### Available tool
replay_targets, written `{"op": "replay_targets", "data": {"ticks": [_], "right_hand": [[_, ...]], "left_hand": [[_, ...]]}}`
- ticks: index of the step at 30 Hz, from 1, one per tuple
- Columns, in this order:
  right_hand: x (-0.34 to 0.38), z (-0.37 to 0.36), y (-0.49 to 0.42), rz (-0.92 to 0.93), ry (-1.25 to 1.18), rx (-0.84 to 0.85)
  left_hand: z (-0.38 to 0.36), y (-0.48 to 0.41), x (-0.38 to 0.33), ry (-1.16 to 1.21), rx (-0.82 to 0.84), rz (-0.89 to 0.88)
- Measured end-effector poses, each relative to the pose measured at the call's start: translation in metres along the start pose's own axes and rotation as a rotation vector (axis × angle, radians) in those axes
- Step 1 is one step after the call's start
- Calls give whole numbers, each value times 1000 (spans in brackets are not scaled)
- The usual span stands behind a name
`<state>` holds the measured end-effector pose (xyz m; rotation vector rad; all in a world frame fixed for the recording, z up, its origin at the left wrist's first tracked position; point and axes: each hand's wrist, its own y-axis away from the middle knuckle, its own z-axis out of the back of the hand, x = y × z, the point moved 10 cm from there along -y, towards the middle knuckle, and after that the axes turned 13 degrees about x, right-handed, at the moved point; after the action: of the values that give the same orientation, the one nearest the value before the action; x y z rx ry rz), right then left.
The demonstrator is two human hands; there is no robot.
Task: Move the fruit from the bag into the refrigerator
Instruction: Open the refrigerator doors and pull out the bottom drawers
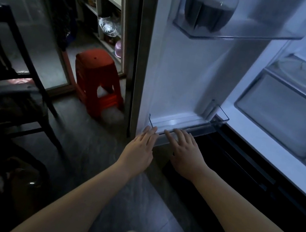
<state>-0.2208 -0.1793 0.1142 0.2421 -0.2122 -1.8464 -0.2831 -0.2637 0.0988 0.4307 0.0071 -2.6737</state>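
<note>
Both hands lay flat, fingers spread and pinching nothing, on the front rim of the low door bin (184,128) of the open fridge (284,110). The left hand (140,148) pressed near the bin's left corner, and the right hand (186,154) sat just beside it, toward the middle. The bin's long axis ran left to right across the door (183,76), and it looked bare.

No fruit showed in either grip or on the fridge shelves, as far as I could tell. The bag itself I could not make out for certain. A dim, rounded shape (21,182) sat on the floor to the near left, behind the arms, and may have been it. If so, the left hand was the nearer one, and the reach would go back and leftward, away from the fridge. A chair (4,61) and a red stool (95,77) stood on that side.
</note>
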Motion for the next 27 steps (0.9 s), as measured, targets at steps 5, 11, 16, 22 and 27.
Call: {"op": "replay_targets", "data": {"ticks": [5, 11, 16, 22, 27], "right_hand": [[11, 5, -30, -4, 10, 20], [18, 11, -58, -16, -2, 10], [17, 4, -81, -39, 7, 36], [21, 7, -96, -85, 62, -16], [25, 13, -104, -97, 65, -96]], "left_hand": [[10, -10, 29, -2, -47, 23], [12, -27, 63, 20, -80, 34], [10, -44, 86, 8, -112, -15], [21, -53, 102, 86, -206, -176], [19, -62, 111, 118, -206, -226]]}}
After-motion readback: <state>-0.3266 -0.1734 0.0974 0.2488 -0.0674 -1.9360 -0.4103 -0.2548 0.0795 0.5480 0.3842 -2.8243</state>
